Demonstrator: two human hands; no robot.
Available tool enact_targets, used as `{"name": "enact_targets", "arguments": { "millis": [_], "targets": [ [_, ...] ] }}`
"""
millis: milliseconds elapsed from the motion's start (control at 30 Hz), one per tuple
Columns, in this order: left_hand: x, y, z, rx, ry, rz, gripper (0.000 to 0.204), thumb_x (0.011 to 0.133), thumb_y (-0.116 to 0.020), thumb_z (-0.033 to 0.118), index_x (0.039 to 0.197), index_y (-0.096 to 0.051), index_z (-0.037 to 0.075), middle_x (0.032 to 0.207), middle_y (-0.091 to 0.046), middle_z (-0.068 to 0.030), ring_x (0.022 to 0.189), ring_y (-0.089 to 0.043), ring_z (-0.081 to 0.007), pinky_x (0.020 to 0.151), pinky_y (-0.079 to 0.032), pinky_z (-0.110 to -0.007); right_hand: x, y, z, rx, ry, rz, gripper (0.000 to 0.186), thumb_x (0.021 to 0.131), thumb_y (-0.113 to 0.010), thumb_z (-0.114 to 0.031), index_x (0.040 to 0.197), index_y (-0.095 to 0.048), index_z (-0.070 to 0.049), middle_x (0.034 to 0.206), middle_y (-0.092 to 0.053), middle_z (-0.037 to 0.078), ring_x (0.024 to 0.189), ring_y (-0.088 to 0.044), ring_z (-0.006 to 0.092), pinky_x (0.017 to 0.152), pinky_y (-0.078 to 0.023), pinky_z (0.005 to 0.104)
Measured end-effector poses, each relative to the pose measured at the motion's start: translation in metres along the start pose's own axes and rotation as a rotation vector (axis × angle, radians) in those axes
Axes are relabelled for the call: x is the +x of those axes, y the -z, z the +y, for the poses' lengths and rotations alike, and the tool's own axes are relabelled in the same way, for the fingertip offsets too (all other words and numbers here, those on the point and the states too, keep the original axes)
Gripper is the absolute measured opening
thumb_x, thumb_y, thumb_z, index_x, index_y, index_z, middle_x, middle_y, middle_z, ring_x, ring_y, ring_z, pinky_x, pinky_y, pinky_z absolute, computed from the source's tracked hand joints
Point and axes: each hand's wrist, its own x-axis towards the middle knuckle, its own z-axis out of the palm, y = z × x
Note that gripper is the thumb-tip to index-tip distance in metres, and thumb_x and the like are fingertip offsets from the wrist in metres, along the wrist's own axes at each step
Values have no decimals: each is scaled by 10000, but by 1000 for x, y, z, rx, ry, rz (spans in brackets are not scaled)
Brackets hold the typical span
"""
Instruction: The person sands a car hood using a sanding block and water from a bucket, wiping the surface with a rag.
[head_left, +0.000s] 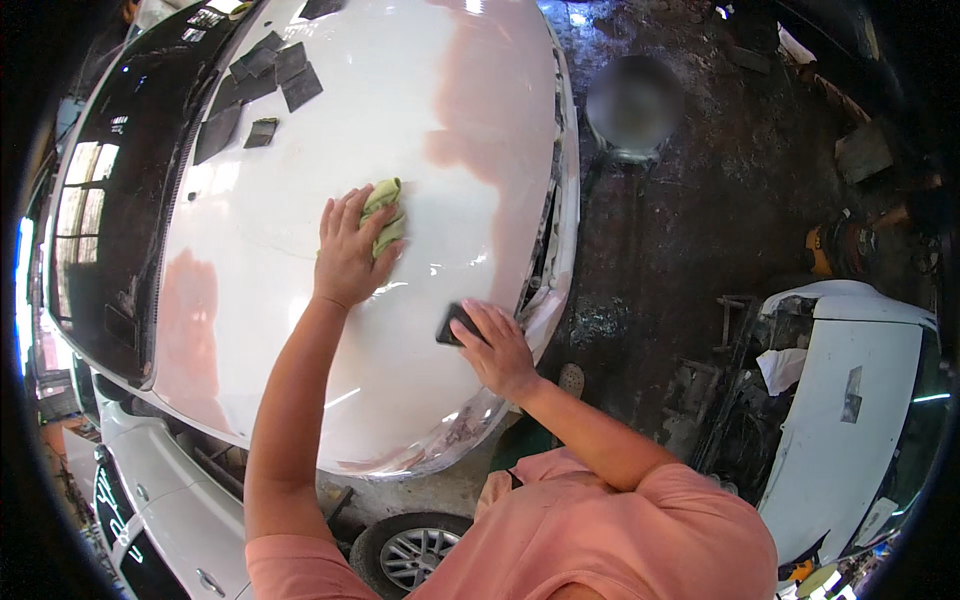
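Note:
Beneath both hands spreads a white car hood (370, 110) with dull pinkish patches, and its surface looks wet and shiny. My left hand (350, 245) presses a crumpled yellow-green cloth (388, 215) onto the middle of the hood, fingers curled over it. Nearer the hood's front corner, my right hand (497, 345) grips a black sanding block (455, 325) against the paint. What lies under the block is hidden. Several dark sandpaper sheets (300, 88) lie loose on the hood toward the windshield, and a small folded piece (262, 132) rests close to them.
A dark windshield (115, 200) borders the hood at left. A round bucket (640, 110) stands on the dark, wet floor ahead. At right is another white car (850, 400) with its front stripped. A wheel (415, 550) sits by my body, and a silver car (185, 500) stands lower left.

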Motion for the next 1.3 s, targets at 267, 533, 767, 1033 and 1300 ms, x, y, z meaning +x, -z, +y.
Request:
{"name": "enact_targets", "arguments": {
  "millis": [267, 533, 767, 1033, 1300],
  "targets": [
    [18, -21, 13, -24, 135, 182, 359, 917, -758, 281, 1229, -656, 138, 1433, -539, -136, 1412, -450, -394, 1223, -288, -648, 221, 12, 124, -217, -103, 143, 415, 1008, -649, -217, 1409, -623, -113, 1480, -582, 147, 1340, -559, 367, 1097, -445, 514],
    [15, -17, 4, 52, 313, 247, 366, 919, -755, 297, 1236, -636, 158, 1421, -529, -122, 1411, -446, -374, 1198, -313, -674, 31, 12, 12, -47, 66, -80, 607, 926, -739, -137, 1505, -559, -160, 1525, -553, 170, 1346, -564, 385, 1099, -458, 525],
    [39, -23, 14, 20, 367, 238, 433, 931, -747, 302, 1327, -639, 164, 1504, -507, -117, 1467, -411, -382, 1246, -276, -627, 293, 1, 131, -174, 67, -87, 420, 1030, -638, -255, 1430, -609, -135, 1529, -551, 171, 1417, -515, 358, 1153, -406, 524],
    [29, -6, 12, 108, 538, 195, 518, 921, -760, 350, 1401, -629, 204, 1598, -456, -127, 1519, -362, -403, 1282, -239, -589, 172, 66, 197, -38, 381, -238, 520, 963, -705, -197, 1468, -590, -154, 1577, -513, 159, 1413, -520, 351, 1164, -405, 523],
    [51, -29, 7, 252, 672, 195, 562, 963, -702, 417, 1490, -599, 250, 1669, -410, -128, 1544, -342, -419, 1262, -236, -609, 328, 1, 141, 137, 331, -274, 394, 974, -686, -194, 1355, -638, -107, 1480, -583, 159, 1421, -520, 328, 1155, -416, 494]
  ]
}}
